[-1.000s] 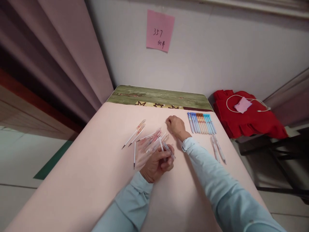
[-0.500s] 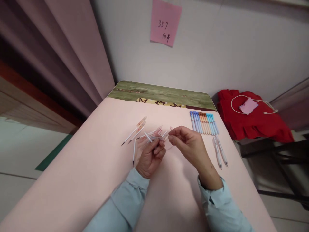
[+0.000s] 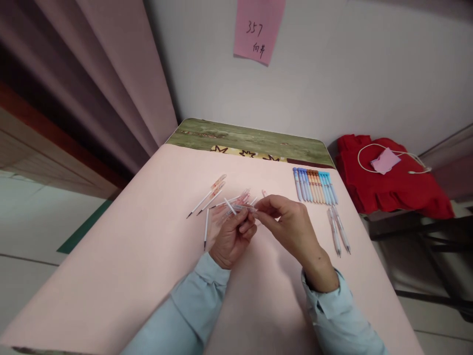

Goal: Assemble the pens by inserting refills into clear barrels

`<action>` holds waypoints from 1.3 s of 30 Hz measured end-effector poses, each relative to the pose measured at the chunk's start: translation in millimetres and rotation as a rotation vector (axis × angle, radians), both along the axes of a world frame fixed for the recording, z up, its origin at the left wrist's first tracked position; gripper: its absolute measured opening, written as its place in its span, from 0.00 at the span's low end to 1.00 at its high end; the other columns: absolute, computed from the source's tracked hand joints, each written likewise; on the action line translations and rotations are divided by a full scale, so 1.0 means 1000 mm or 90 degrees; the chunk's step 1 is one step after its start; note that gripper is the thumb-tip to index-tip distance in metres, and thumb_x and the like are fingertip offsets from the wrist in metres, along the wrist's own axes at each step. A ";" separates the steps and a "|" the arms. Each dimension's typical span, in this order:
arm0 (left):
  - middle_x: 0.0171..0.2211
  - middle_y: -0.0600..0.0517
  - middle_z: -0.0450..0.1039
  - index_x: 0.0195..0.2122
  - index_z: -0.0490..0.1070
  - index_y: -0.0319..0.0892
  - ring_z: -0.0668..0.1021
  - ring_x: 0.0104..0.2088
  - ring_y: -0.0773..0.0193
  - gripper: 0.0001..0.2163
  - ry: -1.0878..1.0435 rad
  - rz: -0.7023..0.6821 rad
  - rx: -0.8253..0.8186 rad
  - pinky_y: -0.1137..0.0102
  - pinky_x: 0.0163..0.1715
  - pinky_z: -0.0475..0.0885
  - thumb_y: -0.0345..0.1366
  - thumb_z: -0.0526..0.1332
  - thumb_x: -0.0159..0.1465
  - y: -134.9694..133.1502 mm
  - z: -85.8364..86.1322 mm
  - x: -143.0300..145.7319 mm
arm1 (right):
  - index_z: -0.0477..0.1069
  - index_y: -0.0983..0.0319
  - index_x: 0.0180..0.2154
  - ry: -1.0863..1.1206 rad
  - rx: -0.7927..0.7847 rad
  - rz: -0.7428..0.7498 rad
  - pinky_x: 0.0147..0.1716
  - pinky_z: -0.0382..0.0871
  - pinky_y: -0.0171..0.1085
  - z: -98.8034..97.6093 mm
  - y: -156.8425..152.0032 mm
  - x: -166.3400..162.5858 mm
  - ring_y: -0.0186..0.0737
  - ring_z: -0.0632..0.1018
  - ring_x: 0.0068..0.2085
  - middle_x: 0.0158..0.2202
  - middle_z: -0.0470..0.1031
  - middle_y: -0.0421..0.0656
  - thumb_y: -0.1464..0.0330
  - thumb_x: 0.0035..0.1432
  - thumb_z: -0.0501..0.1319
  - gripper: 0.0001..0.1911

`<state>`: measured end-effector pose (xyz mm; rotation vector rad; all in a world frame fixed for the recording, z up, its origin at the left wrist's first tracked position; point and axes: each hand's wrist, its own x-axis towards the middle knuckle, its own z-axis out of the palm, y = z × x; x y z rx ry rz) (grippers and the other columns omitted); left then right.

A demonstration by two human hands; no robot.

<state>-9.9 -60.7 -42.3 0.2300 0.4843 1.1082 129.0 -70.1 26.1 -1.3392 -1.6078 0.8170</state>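
My left hand (image 3: 233, 239) is closed round a clear pen barrel (image 3: 241, 208), just above the table. My right hand (image 3: 290, 219) pinches at the barrel's right end. Whatever sits between those fingertips is too small to make out. Behind and beside my left hand lies a loose pile of pink and clear pen parts (image 3: 244, 195) with white refills among them. One white refill (image 3: 206, 229) lies apart at the left. Two orange-patterned pen parts (image 3: 218, 187) with refills sticking out lie further left. A pink-tipped piece (image 3: 263, 193) shows just behind my right hand.
At the right stands a row of blue, brown and light blue pens (image 3: 314, 186), with two whitish pens (image 3: 339, 229) in front. A pink cover (image 3: 166, 197) lies over the table. Beyond its right edge, a red cloth (image 3: 395, 192) bears a white cable and pink paper (image 3: 386, 160).
My right hand has moved left, and its pinched fingertips now meet the end of the barrel in my left hand. The view has shifted slightly.
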 end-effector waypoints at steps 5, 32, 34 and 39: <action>0.23 0.56 0.67 0.32 0.72 0.35 0.55 0.16 0.81 0.09 -0.001 -0.032 0.012 0.82 0.15 0.53 0.34 0.70 0.57 -0.002 0.003 -0.003 | 0.77 0.60 0.36 0.107 -0.041 -0.034 0.29 0.69 0.35 -0.006 0.009 0.012 0.36 0.75 0.29 0.29 0.77 0.42 0.59 0.58 0.65 0.12; 0.29 0.44 0.75 0.32 0.70 0.37 0.65 0.18 0.73 0.12 0.146 -0.332 0.063 0.74 0.21 0.57 0.41 0.57 0.67 -0.013 0.011 0.007 | 0.76 0.64 0.32 0.738 -0.351 -0.182 0.24 0.72 0.24 -0.076 0.042 0.030 0.28 0.76 0.25 0.26 0.78 0.41 0.66 0.56 0.69 0.08; 0.28 0.43 0.75 0.32 0.70 0.37 0.65 0.17 0.73 0.12 0.150 -0.345 0.066 0.74 0.20 0.56 0.40 0.56 0.68 -0.014 0.009 0.008 | 0.76 0.63 0.31 0.721 -0.350 -0.181 0.23 0.72 0.24 -0.074 0.042 0.028 0.28 0.76 0.25 0.26 0.78 0.41 0.65 0.55 0.70 0.08; 0.28 0.44 0.75 0.32 0.69 0.37 0.64 0.17 0.73 0.12 0.159 -0.348 0.067 0.74 0.20 0.55 0.40 0.56 0.68 -0.014 0.011 0.008 | 0.76 0.62 0.32 0.690 -0.350 -0.161 0.23 0.71 0.27 -0.074 0.041 0.028 0.30 0.75 0.25 0.26 0.78 0.41 0.62 0.51 0.72 0.11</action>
